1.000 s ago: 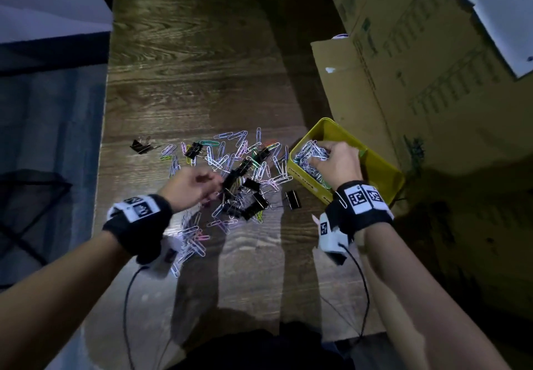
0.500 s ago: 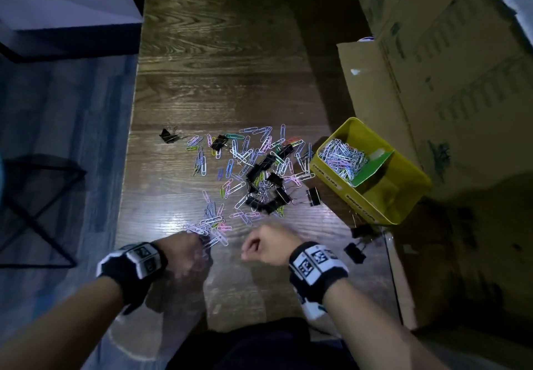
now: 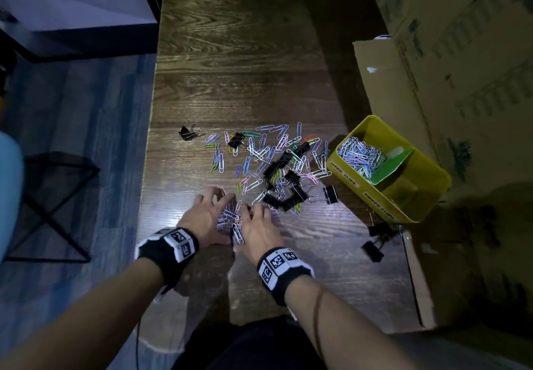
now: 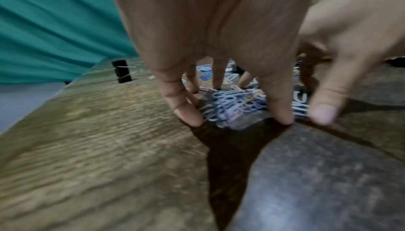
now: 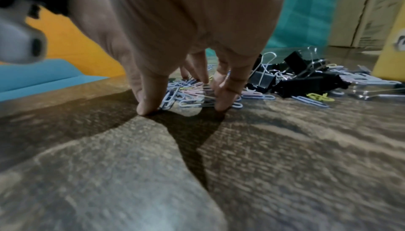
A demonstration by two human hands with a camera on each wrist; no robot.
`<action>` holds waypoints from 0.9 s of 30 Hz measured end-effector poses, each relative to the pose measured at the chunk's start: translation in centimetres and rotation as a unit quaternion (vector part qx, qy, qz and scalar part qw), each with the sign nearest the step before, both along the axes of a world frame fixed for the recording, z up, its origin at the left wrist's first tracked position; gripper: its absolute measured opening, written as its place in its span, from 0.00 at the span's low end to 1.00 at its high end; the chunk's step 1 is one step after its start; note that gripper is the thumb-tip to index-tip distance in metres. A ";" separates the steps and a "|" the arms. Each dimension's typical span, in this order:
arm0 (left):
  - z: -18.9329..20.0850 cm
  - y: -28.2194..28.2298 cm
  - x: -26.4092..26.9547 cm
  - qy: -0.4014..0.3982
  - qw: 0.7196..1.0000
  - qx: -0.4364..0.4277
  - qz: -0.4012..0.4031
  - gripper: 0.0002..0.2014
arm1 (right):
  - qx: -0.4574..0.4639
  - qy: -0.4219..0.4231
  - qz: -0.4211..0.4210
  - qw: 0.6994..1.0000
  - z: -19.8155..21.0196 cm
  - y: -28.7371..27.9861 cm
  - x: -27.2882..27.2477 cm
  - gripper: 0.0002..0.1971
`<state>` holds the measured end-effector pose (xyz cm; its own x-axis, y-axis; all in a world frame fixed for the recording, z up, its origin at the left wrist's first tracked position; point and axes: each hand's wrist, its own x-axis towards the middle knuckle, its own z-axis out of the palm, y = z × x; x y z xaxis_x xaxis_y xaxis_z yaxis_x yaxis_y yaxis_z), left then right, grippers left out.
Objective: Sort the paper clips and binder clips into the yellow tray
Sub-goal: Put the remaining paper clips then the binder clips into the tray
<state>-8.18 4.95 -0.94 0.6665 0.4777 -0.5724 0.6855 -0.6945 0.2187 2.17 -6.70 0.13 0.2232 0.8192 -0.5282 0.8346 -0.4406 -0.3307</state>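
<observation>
Clip pile on table, tray right, hands before it.

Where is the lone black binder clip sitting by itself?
In the head view the lone binder clip lies near the table's left edge, left of the scattered paper clips.

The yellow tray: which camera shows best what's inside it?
The head view: it looks down into the yellow tray, showing paper clips heaped in one compartment beside a green divider. The right wrist view catches only a sliver of its outer wall; the left wrist view doesn't show it.
</observation>
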 end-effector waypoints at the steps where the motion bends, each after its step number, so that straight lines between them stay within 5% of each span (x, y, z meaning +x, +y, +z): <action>1: -0.2 -0.6 0.1 -0.008 1.000 -0.006 0.001 0.49 | -0.007 0.015 -0.003 1.000 0.1 0.2 0.1 0.43; 9: -0.1 -2.9 -0.6 -0.152 0.985 -0.056 0.056 0.18 | -0.015 0.043 0.010 0.999 0.5 0.8 1.0 0.13; 15: -0.2 -3.0 -1.2 -0.202 0.979 -0.024 0.034 0.16 | -0.003 -0.024 0.098 0.995 0.2 0.0 1.2 0.17; 21: -0.3 -2.7 -1.1 -0.189 0.977 -0.032 0.093 0.10 | 0.003 -0.012 0.097 0.995 0.0 -0.7 2.1 0.23; 27: 0.0 -2.1 -0.6 -0.144 0.986 -0.025 0.076 0.05 | -0.005 0.018 0.067 0.998 -1.3 -0.9 3.0 0.13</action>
